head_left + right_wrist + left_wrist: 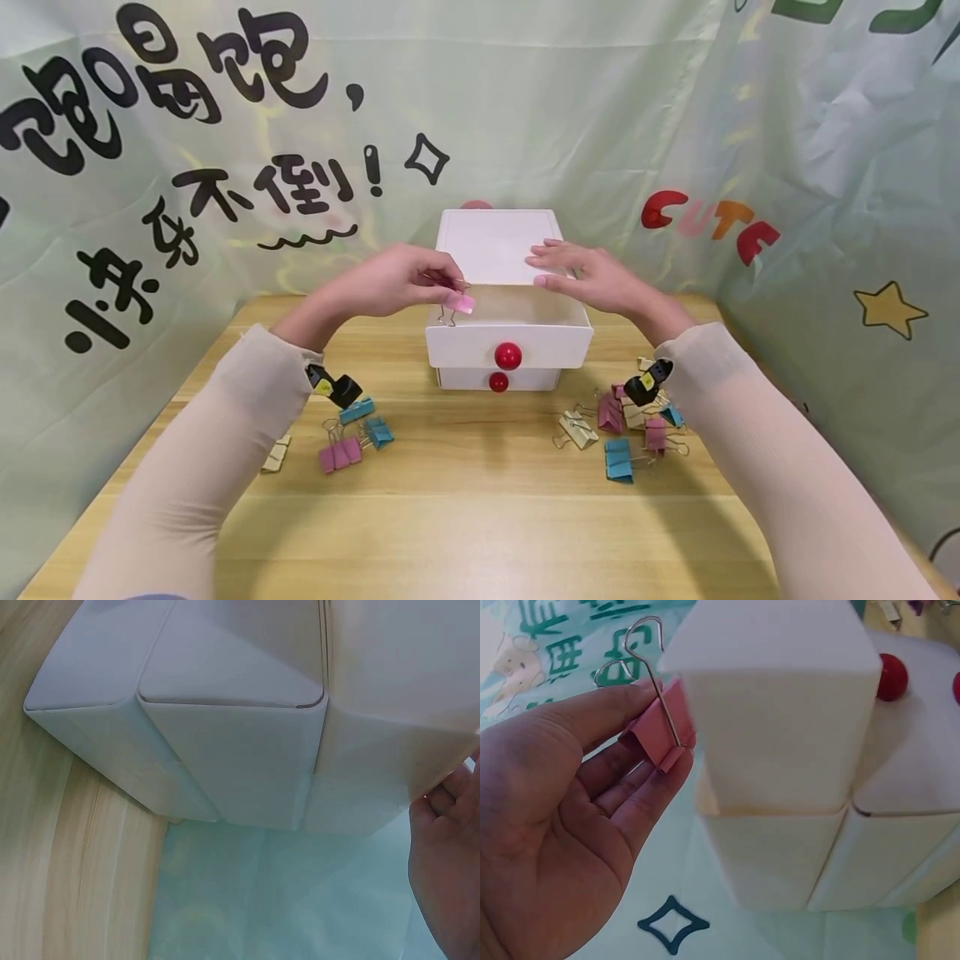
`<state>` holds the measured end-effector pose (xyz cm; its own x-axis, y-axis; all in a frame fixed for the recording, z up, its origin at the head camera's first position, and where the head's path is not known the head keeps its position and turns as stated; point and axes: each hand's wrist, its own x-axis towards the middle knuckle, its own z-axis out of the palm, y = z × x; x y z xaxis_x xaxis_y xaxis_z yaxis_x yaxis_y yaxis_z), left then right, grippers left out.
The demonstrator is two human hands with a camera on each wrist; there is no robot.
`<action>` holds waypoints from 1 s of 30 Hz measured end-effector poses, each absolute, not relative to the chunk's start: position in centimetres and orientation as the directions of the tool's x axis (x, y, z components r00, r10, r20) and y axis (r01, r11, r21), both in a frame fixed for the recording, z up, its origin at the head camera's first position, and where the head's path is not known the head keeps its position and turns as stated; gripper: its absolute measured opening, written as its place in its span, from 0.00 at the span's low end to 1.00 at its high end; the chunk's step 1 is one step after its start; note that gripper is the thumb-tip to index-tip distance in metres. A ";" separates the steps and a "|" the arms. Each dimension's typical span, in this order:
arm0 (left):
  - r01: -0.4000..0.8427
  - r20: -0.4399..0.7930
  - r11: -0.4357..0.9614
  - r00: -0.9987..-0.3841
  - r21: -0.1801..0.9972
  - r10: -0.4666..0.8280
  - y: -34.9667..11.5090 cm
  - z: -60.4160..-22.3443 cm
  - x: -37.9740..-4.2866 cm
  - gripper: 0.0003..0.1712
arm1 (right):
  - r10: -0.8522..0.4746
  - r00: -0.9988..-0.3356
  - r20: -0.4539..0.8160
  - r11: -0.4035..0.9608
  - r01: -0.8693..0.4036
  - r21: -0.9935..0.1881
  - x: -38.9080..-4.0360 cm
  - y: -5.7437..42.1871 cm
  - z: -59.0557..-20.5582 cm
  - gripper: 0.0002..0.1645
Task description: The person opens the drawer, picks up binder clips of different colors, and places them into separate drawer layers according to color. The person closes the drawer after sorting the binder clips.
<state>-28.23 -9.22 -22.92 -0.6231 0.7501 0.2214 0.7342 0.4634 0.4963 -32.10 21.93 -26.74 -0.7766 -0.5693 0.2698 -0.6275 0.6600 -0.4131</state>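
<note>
A pink binder clip [461, 302] is pinched between the thumb and fingers of my left hand [405, 282], over the left side of a pulled-out drawer [465, 347]. The left wrist view shows the clip's wire handles pointing up, close to the drawer's side. The drawer belongs to a white box [487, 237] and has a red round knob [507, 356]. My right hand [588, 273] is at the right edge of the box top, fingers extended and holding nothing. In the right wrist view only part of the right hand [450, 859] shows, beside the white box.
Below the open drawer sits a lower drawer [461, 379] with its own red knob. Blue, pink and cream binder clips lie on the wooden table [480, 517], including a pink one [341, 455] at left and a blue one [618, 461] at right. A printed cloth [585, 100] hangs behind.
</note>
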 end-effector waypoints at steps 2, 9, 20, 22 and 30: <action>0.754 0.216 0.448 -0.597 0.480 0.773 -8.7 -23.1 -28.3 0.06 | -0.568 -0.777 0.271 0.660 -0.627 -0.414 -32.1 21.9 -26.8 0.28; 0.785 0.205 0.443 -0.564 0.433 0.800 -7.3 -23.7 -28.5 0.05 | -0.564 -0.778 0.278 0.657 -0.626 -0.419 -32.3 22.0 -27.0 0.27; 0.801 0.205 0.537 -0.590 0.264 0.781 -6.0 -24.1 -28.7 0.05 | -0.562 -0.775 0.288 0.646 -0.629 -0.433 -32.0 21.9 -27.0 0.27; 0.806 0.202 0.547 -0.588 0.228 0.783 -5.9 -24.2 -28.6 0.05 | -0.561 -0.776 0.289 0.644 -0.629 -0.435 -32.0 21.9 -27.0 0.27; 0.799 0.228 0.565 -0.601 0.206 0.766 -6.6 -24.2 -28.2 0.06 | -0.561 -0.774 0.294 0.635 -0.630 -0.446 -32.0 21.8 -27.1 0.28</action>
